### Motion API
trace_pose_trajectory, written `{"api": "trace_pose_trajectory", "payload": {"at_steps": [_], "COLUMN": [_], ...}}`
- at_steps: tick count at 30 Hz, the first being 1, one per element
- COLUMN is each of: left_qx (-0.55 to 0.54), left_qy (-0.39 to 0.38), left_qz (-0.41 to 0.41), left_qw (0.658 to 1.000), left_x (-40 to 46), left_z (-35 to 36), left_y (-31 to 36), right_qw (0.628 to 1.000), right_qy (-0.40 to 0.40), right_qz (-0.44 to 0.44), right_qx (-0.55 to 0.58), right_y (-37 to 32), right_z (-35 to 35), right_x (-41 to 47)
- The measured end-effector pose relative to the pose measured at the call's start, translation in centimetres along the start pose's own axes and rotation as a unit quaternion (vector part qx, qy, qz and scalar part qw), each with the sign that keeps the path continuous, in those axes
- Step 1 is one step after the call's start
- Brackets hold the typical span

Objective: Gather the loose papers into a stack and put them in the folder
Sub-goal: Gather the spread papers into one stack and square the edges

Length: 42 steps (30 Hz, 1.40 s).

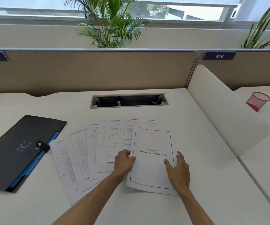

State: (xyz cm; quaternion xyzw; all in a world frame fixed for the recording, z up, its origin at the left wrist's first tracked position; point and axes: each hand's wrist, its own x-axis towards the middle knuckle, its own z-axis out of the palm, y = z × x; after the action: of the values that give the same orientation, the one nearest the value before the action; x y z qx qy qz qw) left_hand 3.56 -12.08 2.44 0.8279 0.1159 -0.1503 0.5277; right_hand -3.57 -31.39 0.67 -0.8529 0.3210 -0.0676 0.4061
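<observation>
Thin white printed papers [88,153] lie fanned on the smooth pale surface [147,208], just right of the matte black folder [17,148]. On the fan's right end, the left hand [124,161] pinches the slightly curled title sheet [153,158]; the right hand [178,169] rests on it, fingers spread.

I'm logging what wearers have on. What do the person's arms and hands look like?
Both forearms are bare, with no sleeves in view. The left hand and right hand wear no gloves. No watch or wristband shows. Whether there's a ring is too unclear to tell.
</observation>
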Motion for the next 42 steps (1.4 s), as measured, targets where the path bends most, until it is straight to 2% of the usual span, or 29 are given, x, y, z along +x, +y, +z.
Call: {"api": "trace_pose_trajectory", "payload": {"at_steps": [3,7,13,17,23,27,31,37,42], "left_qx": [0.014,0.134,0.114,0.041,-0.106,-0.194,-0.168,-0.181,-0.228], "left_qy": [0.028,0.094,0.067,0.047,0.004,-0.091,-0.147,-0.138,-0.148], "left_qz": [0.01,0.01,0.022,0.017,-0.066,-0.1,-0.054,0.02,0.07], "left_qw": [0.999,0.987,0.991,0.998,0.992,0.972,0.973,0.973,0.96], "left_x": [0.4,1.5,2.8,3.5,4.3,4.0,3.9,3.1,1.5], "left_z": [-0.3,-1.1,-1.9,-2.5,-3.8,-4.4,-4.6,-6.6,-8.6], "left_y": [0.3,0.5,0.3,0.6,0.5,0.0,0.1,0.7,1.4], "right_qw": [1.0,0.999,0.996,0.995,0.994,0.993,0.99,0.991,0.956], "right_qy": [-0.015,-0.045,-0.087,-0.098,-0.105,-0.116,-0.132,-0.106,-0.189], "right_qz": [-0.002,-0.006,-0.021,-0.028,-0.039,-0.038,-0.039,-0.026,0.032], "right_qx": [0.011,0.027,0.02,0.015,-0.001,0.001,0.022,0.075,0.22], "right_y": [-0.5,-1.3,-2.2,-2.5,-2.4,-2.3,-2.4,-2.9,-5.4], "right_z": [0.6,1.4,2.2,2.4,2.3,2.3,1.8,-0.4,-2.4], "right_x": [0.2,0.4,0.8,0.8,0.8,0.8,1.3,3.2,4.1]}}
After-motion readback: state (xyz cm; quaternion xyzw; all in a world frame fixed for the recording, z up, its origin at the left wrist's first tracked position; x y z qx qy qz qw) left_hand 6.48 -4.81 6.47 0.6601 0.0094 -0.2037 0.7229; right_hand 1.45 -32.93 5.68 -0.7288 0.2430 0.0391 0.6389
